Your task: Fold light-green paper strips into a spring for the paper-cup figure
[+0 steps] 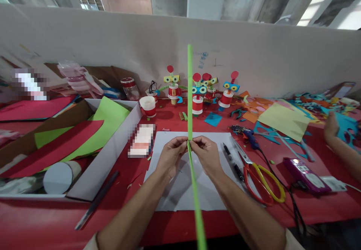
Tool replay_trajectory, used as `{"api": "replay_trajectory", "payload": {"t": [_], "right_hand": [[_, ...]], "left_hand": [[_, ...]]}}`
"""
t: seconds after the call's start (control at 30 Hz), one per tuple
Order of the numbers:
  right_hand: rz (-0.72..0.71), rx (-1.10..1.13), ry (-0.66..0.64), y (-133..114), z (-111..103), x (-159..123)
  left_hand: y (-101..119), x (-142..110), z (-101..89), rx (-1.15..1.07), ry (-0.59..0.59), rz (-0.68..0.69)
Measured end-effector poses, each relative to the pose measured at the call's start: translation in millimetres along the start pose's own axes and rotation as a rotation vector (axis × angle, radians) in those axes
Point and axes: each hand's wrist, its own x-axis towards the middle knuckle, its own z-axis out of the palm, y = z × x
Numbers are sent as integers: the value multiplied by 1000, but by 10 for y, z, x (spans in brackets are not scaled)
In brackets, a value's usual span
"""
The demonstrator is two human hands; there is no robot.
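Observation:
A long green paper strip runs upright through the middle of the head view, its other stretch hanging toward me. My left hand pinches it from the left side. From the right, my right hand pinches the strip at the same spot, the fingertips of both hands almost meeting. A fold or join seems to lie between the fingers, mostly hidden by them. Both hands are above a white paper sheet on the red table.
Scissors, a pen and a glue gun lie to the right. A white box with coloured paper stands left. Several paper-cup robots stand behind. Another person's hand is at far right.

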Motion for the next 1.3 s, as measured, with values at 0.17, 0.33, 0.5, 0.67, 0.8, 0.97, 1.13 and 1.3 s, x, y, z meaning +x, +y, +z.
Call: {"api": "replay_trajectory", "payload": {"t": [0.17, 0.33, 0.5, 0.67, 0.8, 0.97, 1.13, 1.3], "right_hand": [[-24, -63, 24, -93, -34, 8], [19, -19, -2, -111, -21, 6], [7, -49, -10, -86, -12, -3], [-2, -126, 6, -77, -9, -12], [6, -112, 1, -74, -12, -2], [13, -68, -32, -51, -29, 30], [67, -13, -40, -53, -58, 77], [60, -22, -76, -49, -80, 111]], "left_hand": [[28, -62, 39, 96, -19, 120], [19, -103, 74, 145, 104, 215], [-9, -100, 55, 196, 157, 212], [-32, -118, 22, 306, 144, 218], [-22, -127, 22, 373, 91, 271], [-7, -116, 11, 476, 95, 329], [12, -89, -3, 362, 59, 300], [69, -59, -7, 272, 55, 210]]}}
